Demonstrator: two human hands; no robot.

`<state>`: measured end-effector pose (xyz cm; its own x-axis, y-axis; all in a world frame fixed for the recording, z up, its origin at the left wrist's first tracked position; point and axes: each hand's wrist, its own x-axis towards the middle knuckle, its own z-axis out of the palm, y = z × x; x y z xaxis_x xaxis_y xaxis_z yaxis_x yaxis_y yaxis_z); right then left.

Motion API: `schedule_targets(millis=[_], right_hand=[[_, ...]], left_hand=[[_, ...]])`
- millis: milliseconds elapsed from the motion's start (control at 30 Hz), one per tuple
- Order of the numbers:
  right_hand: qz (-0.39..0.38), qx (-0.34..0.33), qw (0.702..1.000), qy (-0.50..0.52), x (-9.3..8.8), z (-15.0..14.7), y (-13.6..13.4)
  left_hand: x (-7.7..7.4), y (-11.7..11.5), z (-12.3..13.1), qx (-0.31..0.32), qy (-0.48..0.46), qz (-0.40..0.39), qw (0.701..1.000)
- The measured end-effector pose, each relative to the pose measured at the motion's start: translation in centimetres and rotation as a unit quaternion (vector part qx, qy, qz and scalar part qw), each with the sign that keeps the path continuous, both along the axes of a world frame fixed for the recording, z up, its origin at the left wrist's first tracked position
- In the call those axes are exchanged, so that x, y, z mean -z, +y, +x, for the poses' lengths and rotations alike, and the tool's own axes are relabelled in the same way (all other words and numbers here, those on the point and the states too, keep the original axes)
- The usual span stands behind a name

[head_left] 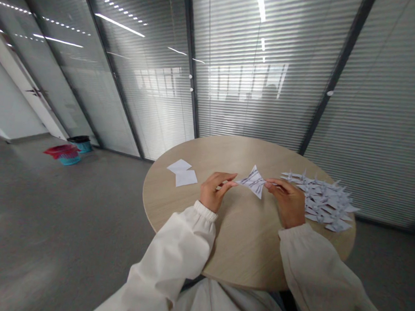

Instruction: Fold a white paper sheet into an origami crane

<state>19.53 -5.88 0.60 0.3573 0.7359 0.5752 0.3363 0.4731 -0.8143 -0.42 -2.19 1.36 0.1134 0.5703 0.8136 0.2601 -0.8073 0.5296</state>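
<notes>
A partly folded piece of white paper [254,181] with printed lines is held just above a round wooden table [243,244]. My left hand [215,190] pinches its left tip with closed fingers. My right hand [287,200] pinches the right tip. The paper forms a pointed diamond shape between the two hands. Both arms wear white sleeves.
A pile of several folded white paper cranes [322,200] lies on the table's right side. Two flat white paper squares [183,173] lie at the left. Glass walls with blinds stand behind. A red basket and a teal bin [68,152] sit on the grey floor at left.
</notes>
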Motion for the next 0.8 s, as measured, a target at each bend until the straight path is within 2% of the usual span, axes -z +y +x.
schedule_targets(millis=[167, 800], right_hand=[[-0.008, -0.011, 1.000, 0.012, 0.08, -0.06, 0.03], [-0.013, 0.002, 1.000, 0.004, 0.07, -0.51, -0.08]], left_hand=[[-0.12, -0.05, 0.28, -0.008, 0.014, 0.039, 0.999], [0.26, -0.10, -0.36, -0.020, 0.041, 0.050, 0.998]])
